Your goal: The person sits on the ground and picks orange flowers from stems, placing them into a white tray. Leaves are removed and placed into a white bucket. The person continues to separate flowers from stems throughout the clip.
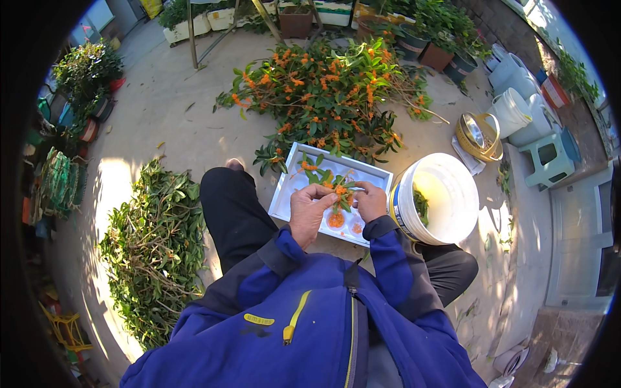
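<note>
Over a white tray (283,189) with round hollows, both my hands meet at a leafy sprig (331,181) that bears clusters of small orange flowers. My left hand (309,210) is closed on the sprig between thumb and forefinger. My right hand (370,202) is closed too, its fingertips at the sprig's right side among leaves and blossoms. Whether it grips a single flower cluster is too small to make out. Below the hands, loose orange flowers (336,220) lie in one hollow of the tray, and a few more lie near its right corner.
Beyond the tray spreads a big heap of orange-flowered branches (323,97). A white bucket (446,194) with some leaves inside stands close on the right. Stripped leafy twigs (155,252) are piled at the left. A wicker basket (479,139) and a green stool (548,158) stand farther right.
</note>
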The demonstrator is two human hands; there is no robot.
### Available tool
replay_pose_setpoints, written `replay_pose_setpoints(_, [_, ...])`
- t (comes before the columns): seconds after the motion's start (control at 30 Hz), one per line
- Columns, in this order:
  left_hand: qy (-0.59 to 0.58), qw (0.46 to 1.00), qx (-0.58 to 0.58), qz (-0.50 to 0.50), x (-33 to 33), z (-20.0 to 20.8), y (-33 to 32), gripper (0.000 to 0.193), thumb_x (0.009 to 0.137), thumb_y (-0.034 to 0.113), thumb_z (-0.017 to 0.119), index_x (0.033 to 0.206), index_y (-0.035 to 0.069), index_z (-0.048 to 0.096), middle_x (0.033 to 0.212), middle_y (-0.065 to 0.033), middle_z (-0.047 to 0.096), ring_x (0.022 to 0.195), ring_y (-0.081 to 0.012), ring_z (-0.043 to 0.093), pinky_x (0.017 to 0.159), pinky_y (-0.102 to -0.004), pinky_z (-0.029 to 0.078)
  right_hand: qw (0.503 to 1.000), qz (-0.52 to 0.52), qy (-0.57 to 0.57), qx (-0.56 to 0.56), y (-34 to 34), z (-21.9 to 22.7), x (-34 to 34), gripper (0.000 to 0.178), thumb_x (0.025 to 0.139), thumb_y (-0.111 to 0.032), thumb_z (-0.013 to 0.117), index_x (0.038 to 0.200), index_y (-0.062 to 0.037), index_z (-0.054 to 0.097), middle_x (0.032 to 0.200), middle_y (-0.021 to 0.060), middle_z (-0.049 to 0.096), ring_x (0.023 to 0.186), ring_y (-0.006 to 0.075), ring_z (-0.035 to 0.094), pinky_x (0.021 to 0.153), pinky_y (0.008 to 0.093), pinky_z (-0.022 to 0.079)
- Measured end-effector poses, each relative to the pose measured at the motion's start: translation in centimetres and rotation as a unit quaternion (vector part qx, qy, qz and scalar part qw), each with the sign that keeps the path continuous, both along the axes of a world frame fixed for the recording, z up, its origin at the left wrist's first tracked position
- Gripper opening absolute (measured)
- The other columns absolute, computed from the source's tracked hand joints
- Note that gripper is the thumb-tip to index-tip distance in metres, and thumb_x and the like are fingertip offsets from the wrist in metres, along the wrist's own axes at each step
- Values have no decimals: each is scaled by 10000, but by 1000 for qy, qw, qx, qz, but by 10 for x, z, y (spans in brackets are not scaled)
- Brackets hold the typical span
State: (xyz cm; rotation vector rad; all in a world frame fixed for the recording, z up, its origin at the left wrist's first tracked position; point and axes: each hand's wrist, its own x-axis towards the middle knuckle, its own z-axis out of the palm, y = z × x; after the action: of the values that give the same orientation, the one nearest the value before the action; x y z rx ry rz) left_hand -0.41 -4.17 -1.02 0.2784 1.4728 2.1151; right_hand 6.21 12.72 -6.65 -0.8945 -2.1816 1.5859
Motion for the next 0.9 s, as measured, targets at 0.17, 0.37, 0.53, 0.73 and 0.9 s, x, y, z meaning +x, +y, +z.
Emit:
replay_pose_setpoints(0.17, [95,993,-75,16,-4,-12,-4,91,806,-10,726,890,-39,707,800,-42,676,742,-90,591,700,-248,487,956,-37,97,-273,-14,44,4,185,901,-165,651,963,4,691,693,-7,579,516,52,498,444,207,394])
replay_pose_setpoints(0.37, [143,985,-96,-3,-2,-11,-2,89,818,-12,725,901,-38,708,812,-46,674,755,-87,590,688,-244,490,941,33,95,-324,-33,74,11,169,884,-175,695,909,-8,682,633,-21,538,496,47,445,439,198,331])
replay_pose_setpoints(0.53, [178,976,-120,-30,0,-4,-3,78,828,-5,714,900,-36,710,812,-46,676,757,-84,588,679,-244,484,939,43,79,-331,-31,61,12,149,868,-139,706,895,5,680,620,-23,527,495,44,434,441,198,325])
replay_pose_setpoints(0.73, [90,992,-84,-35,1,-16,-5,56,833,-7,708,879,-39,703,760,-38,649,674,-72,562,599,-222,458,946,40,107,-303,-37,55,12,113,847,-88,697,802,15,683,605,-20,534,498,46,446,445,206,333])
replay_pose_setpoints(0.9, [-101,992,-26,-66,1,-21,-5,82,857,47,685,850,-34,683,733,-62,646,627,-94,568,542,-227,432,985,60,123,-108,-32,38,11,132,792,-91,698,748,32,683,582,33,589,517,121,531,496,281,410])
